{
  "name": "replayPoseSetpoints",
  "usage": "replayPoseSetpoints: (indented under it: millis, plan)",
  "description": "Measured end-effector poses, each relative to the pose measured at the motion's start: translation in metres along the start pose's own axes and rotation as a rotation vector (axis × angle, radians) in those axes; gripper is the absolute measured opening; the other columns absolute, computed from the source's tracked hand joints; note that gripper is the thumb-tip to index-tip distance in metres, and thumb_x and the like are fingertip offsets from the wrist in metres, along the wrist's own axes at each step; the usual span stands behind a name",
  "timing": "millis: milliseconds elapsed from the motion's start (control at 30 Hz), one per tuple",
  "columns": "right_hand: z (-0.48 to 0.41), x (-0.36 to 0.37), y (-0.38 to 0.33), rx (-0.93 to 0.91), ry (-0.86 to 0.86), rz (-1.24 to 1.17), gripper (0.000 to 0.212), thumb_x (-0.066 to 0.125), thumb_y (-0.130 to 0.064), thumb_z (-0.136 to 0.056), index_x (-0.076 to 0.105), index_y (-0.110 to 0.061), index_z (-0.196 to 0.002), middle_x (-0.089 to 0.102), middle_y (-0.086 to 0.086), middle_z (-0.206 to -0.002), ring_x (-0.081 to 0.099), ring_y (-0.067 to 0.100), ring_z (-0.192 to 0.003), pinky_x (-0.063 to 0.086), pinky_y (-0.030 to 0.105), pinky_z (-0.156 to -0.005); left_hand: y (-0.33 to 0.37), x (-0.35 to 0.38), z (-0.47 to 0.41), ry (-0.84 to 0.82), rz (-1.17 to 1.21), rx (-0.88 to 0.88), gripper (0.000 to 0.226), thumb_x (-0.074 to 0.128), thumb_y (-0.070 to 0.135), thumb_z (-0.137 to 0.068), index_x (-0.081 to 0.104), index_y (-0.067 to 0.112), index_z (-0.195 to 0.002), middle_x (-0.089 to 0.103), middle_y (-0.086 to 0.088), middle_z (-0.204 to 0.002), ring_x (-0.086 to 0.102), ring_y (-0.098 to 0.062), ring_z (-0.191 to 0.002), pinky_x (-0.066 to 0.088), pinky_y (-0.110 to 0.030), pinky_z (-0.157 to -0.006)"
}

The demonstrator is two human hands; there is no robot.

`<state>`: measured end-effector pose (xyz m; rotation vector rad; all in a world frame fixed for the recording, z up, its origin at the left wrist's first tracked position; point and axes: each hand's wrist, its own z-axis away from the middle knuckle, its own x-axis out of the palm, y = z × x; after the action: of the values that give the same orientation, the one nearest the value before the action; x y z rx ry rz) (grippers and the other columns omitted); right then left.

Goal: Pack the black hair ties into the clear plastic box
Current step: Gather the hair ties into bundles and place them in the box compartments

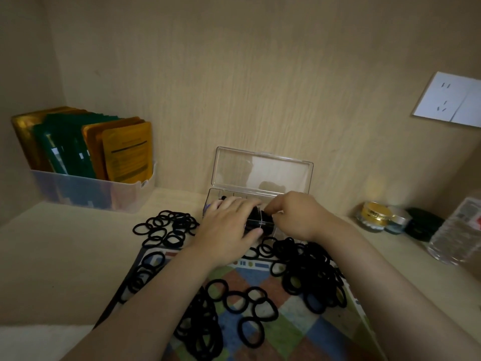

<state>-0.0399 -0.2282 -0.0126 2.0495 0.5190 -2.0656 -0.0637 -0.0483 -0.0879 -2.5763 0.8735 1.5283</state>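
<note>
While the left hand presses nearly straight fingers across the open clear plastic box at mid-frame, the right hand pinches a bundle of black hair ties into a compartment. Packing looks early. Many more lie loose on the patterned mat below, so the next move is probably gathering another bunch.

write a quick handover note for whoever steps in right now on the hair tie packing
Left hand: laid flat over the left part of the clear plastic box, fingers fairly straight.
Right hand: fingers curled, pinching the packed hair ties inside.
Box: lid open, standing up at the wall.
Done: one bunch of black ties is in.
Left: many loose hair ties on the table left of the box and across the patterned mat.
</note>
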Motion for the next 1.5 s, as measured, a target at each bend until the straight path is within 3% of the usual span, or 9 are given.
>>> replayPoseSetpoints:
  millis: [133, 267, 367, 467, 667, 967, 1133, 1267, 1500]
  plan:
    - [0.007, 0.014, -0.004, -0.027, -0.039, 0.137, 0.036, 0.030, -0.041, -0.074, 0.062, -0.025, -0.073, 0.067, -0.004, -0.091, 0.055, 0.018, -0.103, 0.022, 0.048, -0.114, -0.001, -0.002, 0.001, 0.013, 0.027, 0.010, 0.049, 0.052, 0.052, -0.094, 0.041, 0.034, -0.138, 0.049, 0.016, -0.136, 0.037, -0.008, -0.132, 0.020, -0.027, -0.109]
    - [0.014, 0.010, 0.004, -0.075, 0.056, 0.084, 0.039, 0.043, -0.030, -0.087, 0.072, -0.027, -0.112, 0.066, -0.007, -0.125, 0.045, 0.015, -0.131, 0.004, 0.053, -0.119, -0.001, -0.006, 0.002, 0.026, 0.029, 0.023, 0.048, 0.053, 0.049, -0.094, 0.043, 0.035, -0.138, 0.047, 0.017, -0.137, 0.033, -0.008, -0.134, 0.015, -0.027, -0.112]
    - [0.028, 0.001, 0.013, -0.108, 0.217, 0.032, 0.038, 0.050, -0.018, -0.091, 0.068, -0.028, -0.123, 0.063, -0.011, -0.128, 0.054, 0.012, -0.121, 0.031, 0.042, -0.113, 0.001, -0.016, 0.002, 0.072, -0.013, 0.050, 0.046, 0.056, 0.045, -0.093, 0.047, 0.035, -0.137, 0.049, 0.017, -0.132, 0.035, -0.009, -0.129, 0.015, -0.026, -0.109]
    - [0.047, -0.003, 0.017, -0.114, 0.278, -0.033, 0.031, 0.054, -0.017, -0.089, 0.073, -0.033, -0.107, 0.067, -0.012, -0.107, 0.060, 0.007, -0.089, 0.051, 0.030, -0.085, 0.008, -0.027, 0.003, 0.077, -0.013, 0.092, 0.033, 0.061, 0.038, -0.091, 0.057, 0.034, -0.124, 0.055, 0.019, -0.119, 0.042, -0.006, -0.117, 0.028, -0.025, -0.100]
    - [0.068, 0.018, 0.020, -0.086, 0.236, 0.055, 0.025, 0.056, -0.029, -0.088, 0.072, -0.039, -0.104, 0.068, -0.016, -0.103, 0.063, 0.010, -0.092, 0.053, 0.030, -0.075, 0.032, -0.026, 0.012, -0.172, 0.101, 0.078, 0.022, 0.061, 0.032, -0.093, 0.063, 0.037, -0.114, 0.060, 0.021, -0.099, 0.056, 0.002, -0.089, 0.052, -0.026, -0.078]
    - [0.070, 0.032, 0.006, 0.132, 0.273, 0.197, 0.053, 0.053, -0.071, -0.080, 0.064, -0.019, -0.083, 0.057, 0.000, -0.083, 0.060, 0.018, -0.076, 0.042, 0.028, -0.060, 0.037, -0.004, 0.016, -0.285, 0.094, 0.043, 0.052, 0.060, 0.037, -0.095, 0.044, 0.040, -0.144, 0.054, 0.017, -0.132, 0.054, -0.004, -0.116, 0.047, -0.024, -0.092]
    - [0.062, 0.041, -0.001, 0.124, 0.253, 0.165, 0.048, 0.056, -0.062, -0.085, 0.044, -0.019, -0.068, 0.048, -0.001, -0.070, 0.065, 0.022, -0.091, 0.042, 0.029, -0.062, 0.030, -0.004, 0.015, -0.275, 0.147, -0.007, 0.049, 0.062, 0.035, -0.094, 0.048, 0.038, -0.141, 0.056, 0.016, -0.137, 0.054, -0.004, -0.120, 0.048, -0.032, -0.101]
    - [0.057, 0.044, 0.004, 0.080, 0.278, 0.175, 0.033, 0.053, -0.049, -0.090, 0.060, -0.019, -0.078, 0.054, -0.001, -0.073, 0.064, 0.025, -0.091, 0.042, 0.030, -0.061, 0.028, -0.007, 0.015, -0.250, 0.198, -0.037, 0.047, 0.063, 0.035, -0.094, 0.051, 0.037, -0.139, 0.058, 0.018, -0.131, 0.056, 0.000, -0.113, 0.050, -0.028, -0.097]
    - [0.060, 0.038, 0.013, 0.045, 0.212, -0.600, 0.036, 0.057, -0.043, -0.094, 0.067, -0.014, -0.075, 0.063, -0.006, -0.061, 0.056, 0.009, -0.057, 0.049, 0.035, -0.063, 0.032, -0.012, 0.012, -0.188, 0.616, -0.221, 0.035, 0.065, 0.030, -0.094, 0.061, 0.036, -0.129, 0.068, 0.020, -0.113, 0.063, 0.005, -0.105, 0.051, -0.025, -0.096]
